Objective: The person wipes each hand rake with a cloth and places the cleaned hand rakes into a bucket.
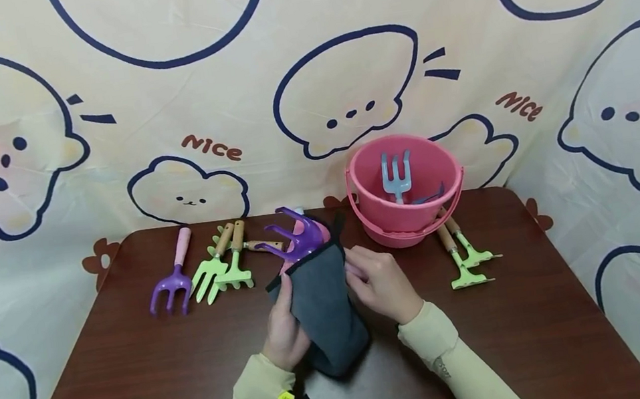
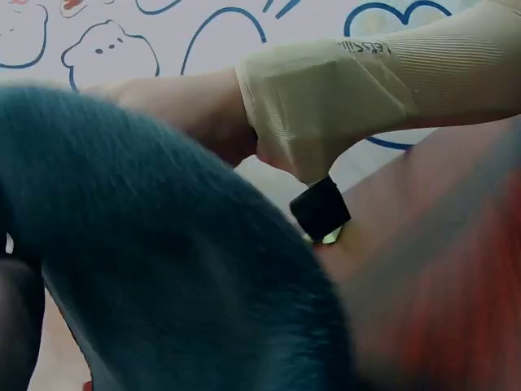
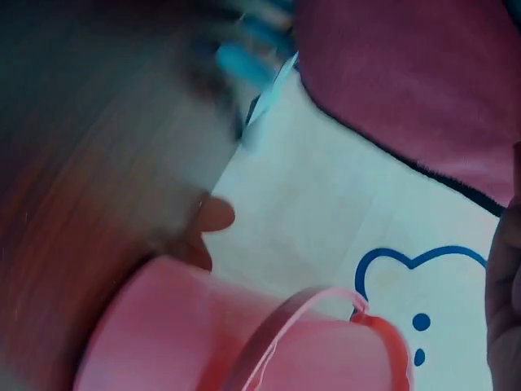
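My left hand grips a dark grey cloth pouch by its left side, thumb laid along the front and fingers behind. My right hand has its fingers curled in at the pouch's right edge, opposite the left; it seems to pinch the cloth there, though the fingertips are partly hidden. The pouch hangs between my hands over the brown table, its long axis running from the black-edged mouth, just beyond my left thumb, back toward me, with the closed end drifting slightly right. A purple claw juts from the mouth, its curved prongs pointing left and away from me. Beyond my right hand stands a pink bucket holding a blue fork, tines up. Well left of my grip lies a purple fork, tines toward me.
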The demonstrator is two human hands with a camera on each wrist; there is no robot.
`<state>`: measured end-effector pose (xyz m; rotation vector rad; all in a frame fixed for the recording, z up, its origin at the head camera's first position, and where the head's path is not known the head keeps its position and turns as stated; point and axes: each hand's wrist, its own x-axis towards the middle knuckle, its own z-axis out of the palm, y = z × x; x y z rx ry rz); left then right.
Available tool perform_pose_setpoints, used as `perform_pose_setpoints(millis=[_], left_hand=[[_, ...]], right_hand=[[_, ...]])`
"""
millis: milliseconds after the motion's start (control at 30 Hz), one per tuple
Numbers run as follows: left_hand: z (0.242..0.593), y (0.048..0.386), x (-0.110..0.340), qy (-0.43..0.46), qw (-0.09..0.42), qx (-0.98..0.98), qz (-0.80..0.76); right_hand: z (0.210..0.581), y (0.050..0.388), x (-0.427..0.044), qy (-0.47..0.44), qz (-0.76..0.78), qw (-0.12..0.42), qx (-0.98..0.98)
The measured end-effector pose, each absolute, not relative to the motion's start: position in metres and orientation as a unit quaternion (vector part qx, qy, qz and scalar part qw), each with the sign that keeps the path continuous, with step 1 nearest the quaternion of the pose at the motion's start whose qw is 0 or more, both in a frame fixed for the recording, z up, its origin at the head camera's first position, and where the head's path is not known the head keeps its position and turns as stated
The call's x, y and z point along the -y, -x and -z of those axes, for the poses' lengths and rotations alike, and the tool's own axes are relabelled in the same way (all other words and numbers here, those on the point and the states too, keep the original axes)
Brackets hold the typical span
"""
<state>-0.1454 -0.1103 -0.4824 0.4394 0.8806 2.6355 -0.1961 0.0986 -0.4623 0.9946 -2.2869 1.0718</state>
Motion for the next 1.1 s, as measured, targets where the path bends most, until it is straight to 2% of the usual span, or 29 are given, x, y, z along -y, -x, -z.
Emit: perform_pose_setpoints(millis=[333,400,467,533,700,900,967,1100], left_hand=[[0.479,0.152,0.107,0.016,-0.062,-0.414,-0.908],[0.479,0.153,0.106,0.039,-0.096,-0.429,-0.897],[0.481,0.155,0.104,0.061,-0.109,-0.436,-0.891],[0.483,0.155,0.103,0.074,-0.104,-0.442,-0.888],[0.488,0.152,0.097,0.102,-0.053,-0.444,-0.889],[0.494,0.145,0.084,0.081,0.0,-0.459,-0.885],[0.496,0.145,0.081,0.083,0.007,-0.462,-0.883],[0.499,0.148,0.082,0.1,-0.009,-0.466,-0.879]], right_hand=[[0.459,0.19,-0.086,-0.438,-0.335,0.135,0.823],[0.461,0.188,-0.084,-0.44,-0.327,0.127,0.826],[0.462,0.187,-0.083,-0.441,-0.321,0.119,0.83],[0.464,0.187,-0.083,-0.438,-0.312,0.118,0.835],[0.469,0.189,-0.083,-0.428,-0.302,0.127,0.843],[0.475,0.187,-0.08,-0.392,-0.297,0.154,0.857],[0.476,0.185,-0.076,-0.377,-0.297,0.153,0.864],[0.478,0.183,-0.072,-0.365,-0.296,0.12,0.875]])
